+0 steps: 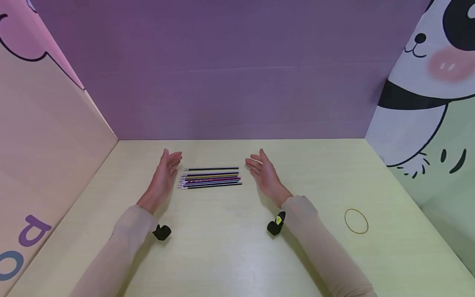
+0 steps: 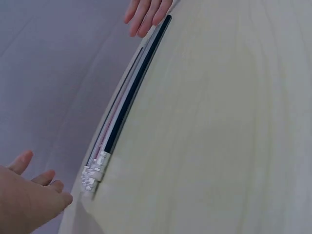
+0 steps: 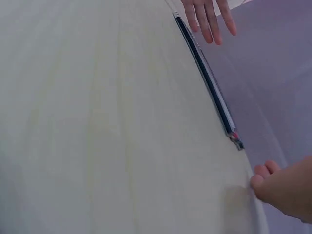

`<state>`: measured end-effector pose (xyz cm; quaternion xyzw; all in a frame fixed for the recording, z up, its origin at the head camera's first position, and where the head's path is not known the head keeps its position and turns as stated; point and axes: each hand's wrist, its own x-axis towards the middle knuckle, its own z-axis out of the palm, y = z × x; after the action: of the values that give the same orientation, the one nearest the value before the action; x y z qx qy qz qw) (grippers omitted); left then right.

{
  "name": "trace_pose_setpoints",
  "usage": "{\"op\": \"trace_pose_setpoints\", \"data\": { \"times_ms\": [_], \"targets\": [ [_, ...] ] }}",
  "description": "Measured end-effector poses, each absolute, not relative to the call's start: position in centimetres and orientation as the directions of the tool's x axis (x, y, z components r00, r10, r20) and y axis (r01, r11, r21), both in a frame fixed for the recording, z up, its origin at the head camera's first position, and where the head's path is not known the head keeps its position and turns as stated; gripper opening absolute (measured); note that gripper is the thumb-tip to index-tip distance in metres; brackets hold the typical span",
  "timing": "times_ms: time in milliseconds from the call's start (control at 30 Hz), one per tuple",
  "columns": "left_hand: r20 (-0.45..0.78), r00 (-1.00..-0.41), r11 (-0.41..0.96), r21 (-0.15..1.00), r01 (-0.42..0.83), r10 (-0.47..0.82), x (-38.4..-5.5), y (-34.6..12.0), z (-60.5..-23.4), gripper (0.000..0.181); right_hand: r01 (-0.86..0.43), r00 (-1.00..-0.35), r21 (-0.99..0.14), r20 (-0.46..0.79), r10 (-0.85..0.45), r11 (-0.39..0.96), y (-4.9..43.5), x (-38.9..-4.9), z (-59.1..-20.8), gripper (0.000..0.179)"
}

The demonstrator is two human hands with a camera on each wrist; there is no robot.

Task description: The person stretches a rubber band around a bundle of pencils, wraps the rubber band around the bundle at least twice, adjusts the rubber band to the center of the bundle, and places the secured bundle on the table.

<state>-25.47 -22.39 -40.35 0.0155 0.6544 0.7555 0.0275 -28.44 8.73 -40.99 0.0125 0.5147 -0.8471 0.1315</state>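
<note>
Several pencils (image 1: 211,180) lie side by side on the table, with silvery ferrule ends (image 2: 97,168) toward the left and one dark pencil (image 1: 211,168) set slightly apart at the back. My left hand (image 1: 163,175) is just past their left ends, thumb up and fingers extended, holding nothing. At their right ends my right hand (image 1: 266,175) faces it the same way, palm inward, also holding nothing. In the right wrist view the right hand (image 3: 285,187) is beside the pencils' near tips, apart from them.
A thin yellow rubber band (image 1: 356,221) lies on the pale wooden table (image 1: 222,247) at the right. A purple panel (image 1: 237,74) closes off the back, and printed panels stand at left and right. Both wrists wear small black cameras (image 1: 162,232).
</note>
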Motion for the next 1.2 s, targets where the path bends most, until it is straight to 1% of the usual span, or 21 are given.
{"op": "trace_pose_setpoints", "data": {
  "times_ms": [133, 267, 567, 867, 1033, 1200],
  "targets": [
    [-0.018, -1.0, -0.166, 0.986, -0.022, 0.025, -26.2, -21.8, -41.3, 0.078, 0.213, -0.977, -0.817, -0.165, -0.137, -0.536, 6.8, -29.3, -41.9, 0.071],
    [0.008, -1.0, -0.157, 0.988, 0.008, 0.003, -26.3, -21.7, -41.9, 0.079, 0.188, -0.982, -0.806, -0.149, -0.115, -0.561, 5.3, -29.8, -42.6, 0.072],
    [-0.01, -1.0, -0.183, 0.983, -0.013, 0.015, -26.4, -21.5, -42.4, 0.079, 0.172, -0.983, -0.831, -0.108, -0.152, -0.528, 3.9, -29.9, -43.0, 0.072],
    [-0.036, -0.999, -0.211, 0.977, -0.038, 0.015, -25.9, -21.6, -41.8, 0.074, 0.147, -0.987, -0.844, -0.094, -0.127, -0.516, 4.2, -29.5, -42.6, 0.069],
    [-0.045, -0.999, -0.194, 0.98, -0.049, 0.021, -25.5, -21.5, -41.6, 0.076, 0.14, -0.989, -0.867, -0.096, -0.117, -0.478, 4.1, -29.4, -42.6, 0.063],
    [-0.036, -0.999, -0.158, 0.987, -0.038, 0.019, -24.9, -21.4, -41.7, 0.075, 0.102, -0.994, -0.902, -0.077, -0.076, -0.419, 3.9, -28.9, -42.5, 0.051]
  ]
}}
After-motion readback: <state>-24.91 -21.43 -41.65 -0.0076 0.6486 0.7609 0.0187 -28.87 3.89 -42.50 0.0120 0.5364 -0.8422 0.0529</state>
